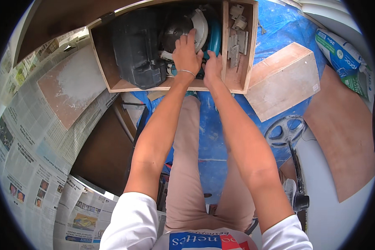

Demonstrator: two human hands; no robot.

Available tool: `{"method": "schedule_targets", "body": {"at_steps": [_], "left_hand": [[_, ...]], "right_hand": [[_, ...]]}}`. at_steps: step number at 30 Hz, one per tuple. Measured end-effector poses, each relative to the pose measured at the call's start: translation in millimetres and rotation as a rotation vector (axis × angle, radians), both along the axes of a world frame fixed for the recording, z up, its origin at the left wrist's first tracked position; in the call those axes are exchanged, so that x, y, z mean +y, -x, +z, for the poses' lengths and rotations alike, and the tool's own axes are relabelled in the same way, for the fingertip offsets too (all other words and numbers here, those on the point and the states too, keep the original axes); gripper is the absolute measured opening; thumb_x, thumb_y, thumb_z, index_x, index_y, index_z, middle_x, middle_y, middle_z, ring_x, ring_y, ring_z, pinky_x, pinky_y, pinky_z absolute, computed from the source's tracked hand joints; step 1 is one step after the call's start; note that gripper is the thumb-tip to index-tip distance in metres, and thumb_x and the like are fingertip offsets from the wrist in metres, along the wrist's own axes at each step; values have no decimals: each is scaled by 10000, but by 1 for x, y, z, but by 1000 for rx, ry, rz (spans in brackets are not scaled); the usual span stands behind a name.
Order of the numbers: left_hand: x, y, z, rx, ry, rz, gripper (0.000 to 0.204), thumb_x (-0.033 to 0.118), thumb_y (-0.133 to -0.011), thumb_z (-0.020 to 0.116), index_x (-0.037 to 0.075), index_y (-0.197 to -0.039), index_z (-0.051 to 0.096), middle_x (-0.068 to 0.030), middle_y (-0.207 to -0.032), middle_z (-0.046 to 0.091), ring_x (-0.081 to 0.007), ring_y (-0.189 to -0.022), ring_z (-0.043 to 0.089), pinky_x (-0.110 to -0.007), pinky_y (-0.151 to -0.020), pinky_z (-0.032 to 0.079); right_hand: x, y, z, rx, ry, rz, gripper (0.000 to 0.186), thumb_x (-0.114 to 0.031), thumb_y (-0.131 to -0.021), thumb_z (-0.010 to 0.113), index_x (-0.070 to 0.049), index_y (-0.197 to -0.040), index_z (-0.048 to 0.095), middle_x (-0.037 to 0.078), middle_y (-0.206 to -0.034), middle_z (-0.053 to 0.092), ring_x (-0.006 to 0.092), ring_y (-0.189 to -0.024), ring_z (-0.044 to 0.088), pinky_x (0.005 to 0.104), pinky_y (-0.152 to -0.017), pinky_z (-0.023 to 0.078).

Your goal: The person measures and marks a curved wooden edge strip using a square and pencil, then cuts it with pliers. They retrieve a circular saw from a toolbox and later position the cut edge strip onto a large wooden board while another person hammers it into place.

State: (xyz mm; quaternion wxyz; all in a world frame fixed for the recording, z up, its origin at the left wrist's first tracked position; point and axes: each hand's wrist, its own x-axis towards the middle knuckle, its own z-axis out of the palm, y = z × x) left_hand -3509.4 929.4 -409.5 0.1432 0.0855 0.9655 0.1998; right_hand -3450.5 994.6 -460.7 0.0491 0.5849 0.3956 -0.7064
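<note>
A circular saw (pixel 177 29) with a silver blade, white guard and teal housing (pixel 214 35) lies in the upper middle, inside an open plywood box (pixel 166 88). My left hand (pixel 187 56) is closed over the saw, fingertips on its blade and guard side. Just right of it, my right hand (pixel 213 66) grips the lower end of the teal part. Both hands partly hide the saw's lower body. A bulky black plastic case (pixel 139 58) fills the box's left side. The narrow right compartment holds several metal hinge-like pieces (pixel 237 46).
A smaller plywood box (pixel 283 83) lies on the blue sheet (pixel 279 21) at right, near a plastic bag (pixel 341 58), a curved board (pixel 337 137) and a spoked base (pixel 283 131). Newspaper (pixel 29 146) and a white-smeared board (pixel 62 93) are at left.
</note>
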Motion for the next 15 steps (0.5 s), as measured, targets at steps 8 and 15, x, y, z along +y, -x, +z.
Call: {"method": "schedule_targets", "body": {"at_steps": [8, 15], "left_hand": [[-40, 15, 23, -130, -157, 19, 714, 111, -695, 795, 122, -1351, 516, -131, -1114, 582, -366, -1077, 570, -475, -835, 512], [-45, 25, 14, -87, -144, -31, 591, 160, -682, 813, 22, -1200, 565, -175, -1064, 610, -382, -1044, 608, -484, -848, 520]], "right_hand": [[-26, -23, 26, 128, -478, 239, 364, -211, -1006, 611, 65, -1220, 511, 83, -846, 630, 111, -715, 554, 257, -640, 449], [-20, -7, 35, 48, -525, 364, 514, -203, -932, 707, 103, -1261, 458, 117, -877, 667, 136, -718, 616, 266, -648, 492]]}}
